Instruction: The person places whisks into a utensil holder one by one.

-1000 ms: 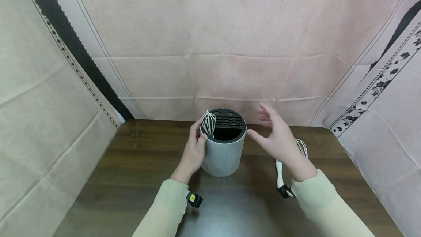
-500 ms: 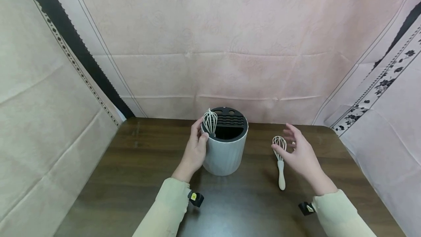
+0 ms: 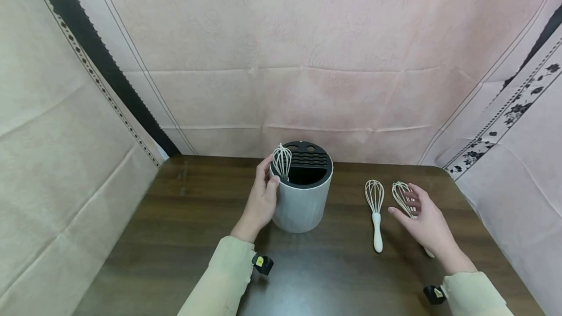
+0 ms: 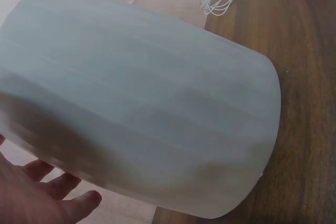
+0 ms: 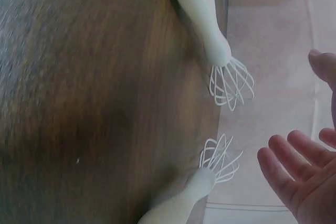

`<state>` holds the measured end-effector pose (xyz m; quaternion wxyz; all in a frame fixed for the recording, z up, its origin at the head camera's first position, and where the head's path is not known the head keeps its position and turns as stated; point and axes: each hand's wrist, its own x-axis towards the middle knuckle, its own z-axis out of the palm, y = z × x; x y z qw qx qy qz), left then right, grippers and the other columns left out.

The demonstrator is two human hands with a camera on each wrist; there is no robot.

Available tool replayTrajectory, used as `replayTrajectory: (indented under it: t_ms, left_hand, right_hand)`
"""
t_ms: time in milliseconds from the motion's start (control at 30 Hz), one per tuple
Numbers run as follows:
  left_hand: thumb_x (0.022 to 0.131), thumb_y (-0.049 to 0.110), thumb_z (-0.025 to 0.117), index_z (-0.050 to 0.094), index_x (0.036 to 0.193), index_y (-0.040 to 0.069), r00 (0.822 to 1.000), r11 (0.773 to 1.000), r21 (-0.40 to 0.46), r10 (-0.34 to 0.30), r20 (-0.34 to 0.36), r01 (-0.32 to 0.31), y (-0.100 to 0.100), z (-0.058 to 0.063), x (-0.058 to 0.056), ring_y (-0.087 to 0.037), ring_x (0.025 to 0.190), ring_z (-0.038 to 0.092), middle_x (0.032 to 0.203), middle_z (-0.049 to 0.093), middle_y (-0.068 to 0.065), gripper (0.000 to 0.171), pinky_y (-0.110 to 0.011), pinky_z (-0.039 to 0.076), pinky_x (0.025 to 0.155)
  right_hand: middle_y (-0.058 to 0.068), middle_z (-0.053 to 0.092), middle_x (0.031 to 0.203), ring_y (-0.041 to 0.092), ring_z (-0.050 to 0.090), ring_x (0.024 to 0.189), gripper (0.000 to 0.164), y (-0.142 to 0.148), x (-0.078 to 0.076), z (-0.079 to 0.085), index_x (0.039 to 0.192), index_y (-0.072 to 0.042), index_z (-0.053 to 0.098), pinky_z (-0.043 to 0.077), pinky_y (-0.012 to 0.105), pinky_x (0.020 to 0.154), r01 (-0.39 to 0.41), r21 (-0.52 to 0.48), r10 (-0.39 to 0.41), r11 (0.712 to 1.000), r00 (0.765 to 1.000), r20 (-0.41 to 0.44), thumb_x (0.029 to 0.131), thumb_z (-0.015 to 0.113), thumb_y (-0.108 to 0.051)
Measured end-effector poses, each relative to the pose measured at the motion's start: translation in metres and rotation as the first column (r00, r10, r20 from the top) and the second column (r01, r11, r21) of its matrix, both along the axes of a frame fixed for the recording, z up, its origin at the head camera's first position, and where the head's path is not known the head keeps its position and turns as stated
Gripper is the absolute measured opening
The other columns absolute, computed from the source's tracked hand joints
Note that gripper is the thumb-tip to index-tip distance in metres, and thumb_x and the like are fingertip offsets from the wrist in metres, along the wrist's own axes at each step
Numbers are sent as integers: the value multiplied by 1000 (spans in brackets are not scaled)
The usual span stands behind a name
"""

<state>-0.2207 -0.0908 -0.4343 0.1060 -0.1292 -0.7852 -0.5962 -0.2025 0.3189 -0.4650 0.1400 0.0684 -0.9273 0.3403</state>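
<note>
Below the frame's centre, a grey container (image 3: 302, 211) is gripped at its left side by the curved left hand (image 3: 259, 204), a first whisk (image 3: 282, 161) raised above its black lid (image 3: 308, 160). At lower right, a second whisk (image 3: 376, 217) and third whisk (image 3: 400, 197) are laid on the table (image 3: 329, 277), the latter partly covered by the right hand (image 3: 429, 222), fingers spread and empty.

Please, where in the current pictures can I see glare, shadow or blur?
Head view: pale glare on the near tabletop; left wrist: container shaded dark at lower left; right wrist: soft overall, tabletop smeared at left, shadows beside upper whisk and lower whisk.
</note>
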Motion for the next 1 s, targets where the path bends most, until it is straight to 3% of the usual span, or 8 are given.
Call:
replayTrajectory:
  t_ms: [167, 500, 767, 1000]
  left_hand:
    - [105, 29, 34, 15, 149, 42, 1000, 1000, 0, -3, 3, 3, 0, 2, 0, -22, 135, 34, 155, 24, 4, 50, -48, 33, 107]
    - [104, 30, 34, 15, 149, 42, 1000, 1000, -4, 8, 11, -8, 0, 1, 1, -21, 136, 33, 155, 23, 6, 50, -48, 32, 107]
    - [104, 30, 35, 15, 148, 45, 1000, 1000, 6, 10, 22, -10, 0, 1, 1, -20, 134, 34, 154, 24, 7, 50, -48, 34, 107]
    - [105, 30, 35, 16, 148, 44, 1000, 1000, 5, 11, 11, -11, 0, 1, 1, -20, 134, 35, 154, 25, 6, 50, -48, 34, 107]
  right_hand:
    - [28, 50, 129, 45, 56, 106, 88, 2, 0, 0, 149, -3, 27, 49, 57, 82, -2, -10, 2, 1000, 1000, 30, 85, 73, -41]
    - [28, 52, 128, 44, 58, 106, 89, -11, -7, -8, 146, -1, 30, 50, 56, 80, 8, 7, -8, 1000, 994, 106, 83, 72, -49]
    - [31, 54, 126, 43, 60, 104, 95, -20, -15, -13, 147, -1, 28, 50, 53, 81, 53, -17, -48, 998, 975, 219, 82, 67, -57]
    - [31, 55, 125, 47, 53, 114, 102, -25, -20, -16, 147, 4, 25, 44, 56, 89, 73, 6, -71, 997, 947, 312, 82, 60, -66]
